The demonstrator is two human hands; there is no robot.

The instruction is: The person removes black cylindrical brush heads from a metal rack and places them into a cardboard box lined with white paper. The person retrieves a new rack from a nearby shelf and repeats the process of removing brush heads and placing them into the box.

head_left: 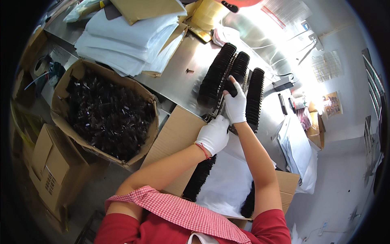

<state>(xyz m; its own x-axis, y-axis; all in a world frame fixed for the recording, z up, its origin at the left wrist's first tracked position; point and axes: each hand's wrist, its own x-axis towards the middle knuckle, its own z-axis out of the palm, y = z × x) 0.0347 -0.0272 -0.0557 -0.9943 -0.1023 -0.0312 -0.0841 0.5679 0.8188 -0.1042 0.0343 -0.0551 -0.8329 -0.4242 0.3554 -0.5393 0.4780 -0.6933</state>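
Observation:
My left hand (214, 134), in a white glove, is curled at the near end of the rows of black parts; its fingertips are hidden. My right hand (236, 105), gloved with bare thumb and index fingertips, grips the middle row of black parts (240, 65) from its side. That row lies between a thicker left row (215, 77) and a thin right row (255, 94). Slim metal strips (225, 74) run lengthwise between the rows. Under my forearms an open cardboard carton (173, 137) holds a white sheet (224, 180), with more black rows (199, 177) along its sides.
A worn carton (105, 113) full of loose dark plastic pieces stands at left. On the metal table (170, 88) are a small screw-like piece (189, 70), stacked white sheets (122, 39), a black marker (282, 103) and a power adapter (283, 84). White bags (294, 149) hang over the right edge.

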